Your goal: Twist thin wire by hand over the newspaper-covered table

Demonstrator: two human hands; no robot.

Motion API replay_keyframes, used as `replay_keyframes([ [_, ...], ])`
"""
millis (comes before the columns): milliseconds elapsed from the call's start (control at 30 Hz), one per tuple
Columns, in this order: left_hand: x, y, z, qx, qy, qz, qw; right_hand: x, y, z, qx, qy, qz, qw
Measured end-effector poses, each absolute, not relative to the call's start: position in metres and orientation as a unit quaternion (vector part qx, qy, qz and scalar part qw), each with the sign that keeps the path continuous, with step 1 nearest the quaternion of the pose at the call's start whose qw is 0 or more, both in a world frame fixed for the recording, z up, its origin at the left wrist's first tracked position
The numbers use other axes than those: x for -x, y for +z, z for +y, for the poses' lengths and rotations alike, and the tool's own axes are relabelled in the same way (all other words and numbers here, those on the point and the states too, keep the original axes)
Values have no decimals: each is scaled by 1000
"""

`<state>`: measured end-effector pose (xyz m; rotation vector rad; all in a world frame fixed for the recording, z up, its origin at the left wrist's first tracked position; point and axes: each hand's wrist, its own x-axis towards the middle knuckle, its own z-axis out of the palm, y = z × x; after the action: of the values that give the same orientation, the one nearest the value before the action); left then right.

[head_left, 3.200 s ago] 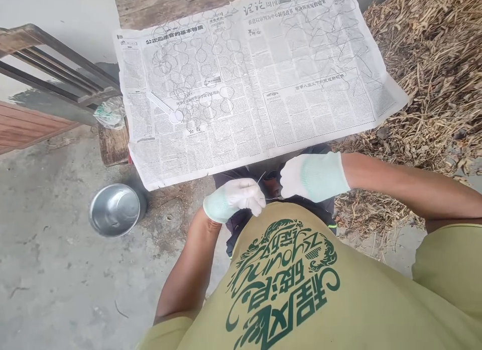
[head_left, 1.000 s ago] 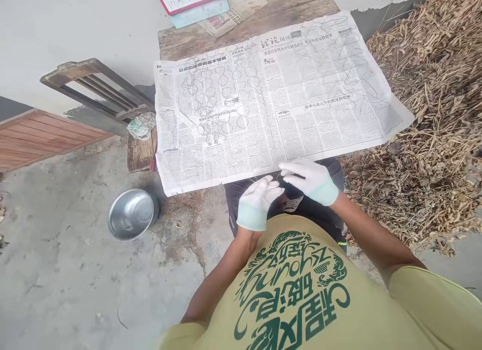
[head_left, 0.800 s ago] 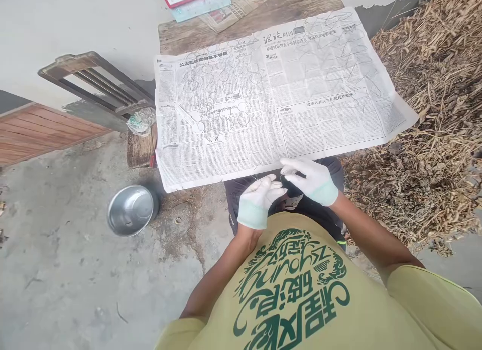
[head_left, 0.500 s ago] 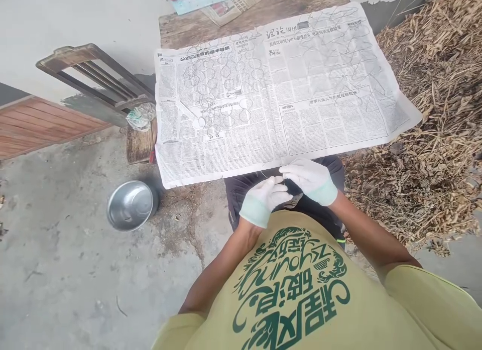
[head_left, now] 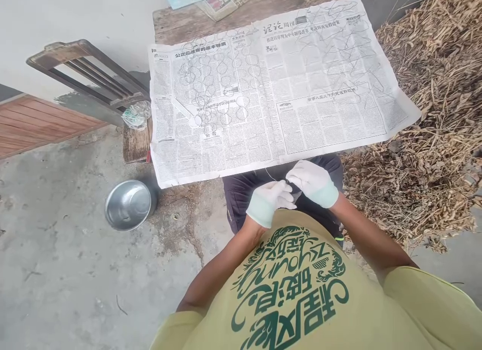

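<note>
Both my hands wear white gloves and meet over my lap, just below the near edge of a spread newspaper. My left hand is closed, its fingertips pinching a thin wire that runs up towards the paper's edge. My right hand is closed too, its fingertips pressed to the same thin wire beside the left fingers. On the newspaper lie rows of thin wire loops at the left and looser wire shapes at the right.
The newspaper covers a low wooden table. A metal bowl sits on the concrete floor at the left. A wooden frame leans on the wall. A heap of dry stalks fills the right side.
My hands rose from my belly towards the newspaper's edge, then drew back slightly and closed together on the wire. The view shifted a little.
</note>
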<state>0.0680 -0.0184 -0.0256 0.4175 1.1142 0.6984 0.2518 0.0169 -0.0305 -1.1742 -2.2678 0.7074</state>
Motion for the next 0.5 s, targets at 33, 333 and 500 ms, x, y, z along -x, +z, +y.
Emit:
replay_keyframes([
  [33, -70, -26, -19, -215, 323, 522, 759, -252, -30, 16, 431, 256, -831, 240],
  [333, -85, -20, -17, -254, 344, 590, 684, -250, -26, 4, 456, 283, -807, 245],
  [500, -86, -16, -18, -211, 359, 535, 735, -253, -19, -7, 493, 303, -765, 284],
])
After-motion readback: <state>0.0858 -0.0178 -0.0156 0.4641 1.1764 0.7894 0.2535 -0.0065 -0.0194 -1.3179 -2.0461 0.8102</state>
